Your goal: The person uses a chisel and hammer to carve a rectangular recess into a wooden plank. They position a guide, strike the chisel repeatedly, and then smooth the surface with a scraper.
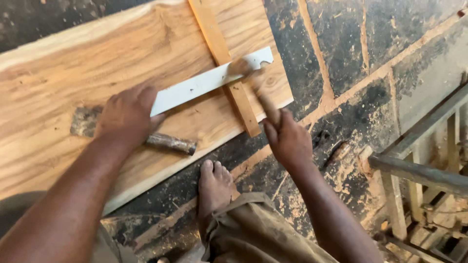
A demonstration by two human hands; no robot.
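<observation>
Khaki trouser knee (253,229) lowest in frame, 1 bare foot (214,187) just above it on the dark, sawdust-strewn stone floor (341,58). Left hand (127,117) presses flat on 1 white metal blade (209,82), long and thin, notched at its 2 o'clock end. Blade lies across 1 broad, pale-grained plank (73,73) and 1 narrow orange batten (219,46). Right hand (287,139) closed around 1 hammer (243,68), blurred, its head at the blade near the batten. 1 rusty metal rod (171,143) beside the left hand, at 4 o'clock. Plank's lower edge runs diagonally; bare floor at 1 o'clock. Rough timber frame (419,170) at 4 o'clock.
</observation>
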